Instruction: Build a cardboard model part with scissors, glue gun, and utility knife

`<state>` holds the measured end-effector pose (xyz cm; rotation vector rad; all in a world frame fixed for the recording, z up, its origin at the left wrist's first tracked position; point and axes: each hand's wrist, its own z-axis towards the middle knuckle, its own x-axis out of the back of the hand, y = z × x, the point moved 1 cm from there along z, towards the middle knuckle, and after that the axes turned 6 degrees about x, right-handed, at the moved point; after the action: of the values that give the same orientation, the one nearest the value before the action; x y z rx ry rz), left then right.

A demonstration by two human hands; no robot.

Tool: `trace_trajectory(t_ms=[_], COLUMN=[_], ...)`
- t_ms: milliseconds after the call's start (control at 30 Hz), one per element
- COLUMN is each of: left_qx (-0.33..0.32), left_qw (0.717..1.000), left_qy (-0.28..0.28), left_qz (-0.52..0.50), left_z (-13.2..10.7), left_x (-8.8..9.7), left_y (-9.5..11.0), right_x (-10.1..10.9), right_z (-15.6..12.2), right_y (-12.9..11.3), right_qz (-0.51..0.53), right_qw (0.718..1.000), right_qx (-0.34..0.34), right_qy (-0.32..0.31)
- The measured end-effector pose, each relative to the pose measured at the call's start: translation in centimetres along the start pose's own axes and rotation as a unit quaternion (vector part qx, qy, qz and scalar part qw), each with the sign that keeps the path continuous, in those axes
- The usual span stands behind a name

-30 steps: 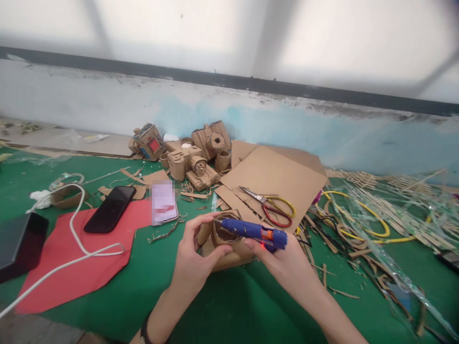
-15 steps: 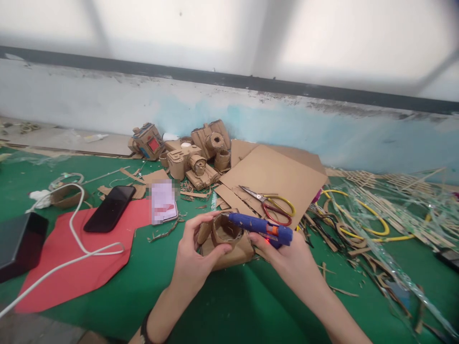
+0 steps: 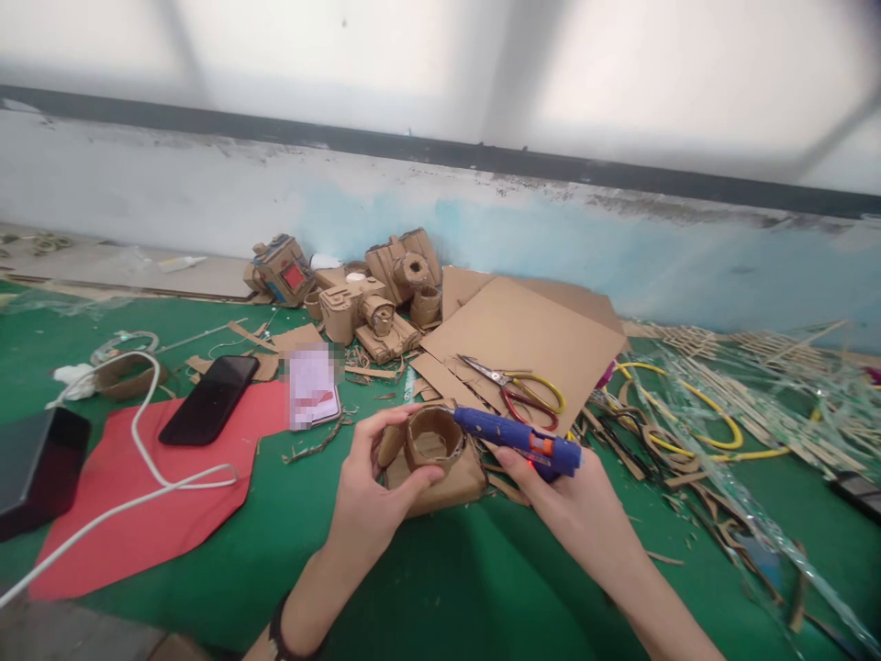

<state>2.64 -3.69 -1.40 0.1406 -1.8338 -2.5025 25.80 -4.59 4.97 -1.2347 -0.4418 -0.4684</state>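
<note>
My left hand [image 3: 372, 500] is closed around a small cardboard piece [image 3: 435, 459] with a round ring on top, holding it just above the green mat [image 3: 440, 588]. My right hand [image 3: 578, 505] grips a blue hot glue gun [image 3: 518, 439] with an orange trigger. Its nozzle points left and sits at the right rim of the cardboard ring. A red light glows under the gun.
Scissors [image 3: 519, 390] lie on a flat cardboard sheet [image 3: 529, 335] behind my hands. Finished cardboard cameras [image 3: 364, 308] stand near the wall. A black phone [image 3: 210, 399], a card [image 3: 313, 386], red paper [image 3: 138, 496] and a white cable [image 3: 148, 459] lie left. Yellow wire and scraps [image 3: 688, 431] clutter the right.
The glue gun has drawn back to the right, from across the ring's top to its right rim. The ring's opening now shows. My left hand has kept its hold.
</note>
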Motion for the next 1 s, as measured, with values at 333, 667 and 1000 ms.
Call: trace_trajectory(t_ms=[333,667,1000], left_qx=[0.001,0.000,-0.007], left_qw=[1.000,1.000,1.000], left_qy=[0.004,0.000,-0.003], left_qz=[0.011,-0.003,-0.001], left_z=[0.0,0.0,0.0], left_x=[0.0,0.0,0.0], left_y=[-0.1,-0.1,-0.2], right_x=[-0.2,0.2,0.1], right_z=[0.9,0.7,0.8], right_y=[-1.4,-0.2,-0.3], right_qz=[0.062,0.091,0.118], right_qw=[0.998,0.994,0.991], right_qx=[-0.017,-0.063,-0.058], right_qy=[-0.004,-0.022,-0.009])
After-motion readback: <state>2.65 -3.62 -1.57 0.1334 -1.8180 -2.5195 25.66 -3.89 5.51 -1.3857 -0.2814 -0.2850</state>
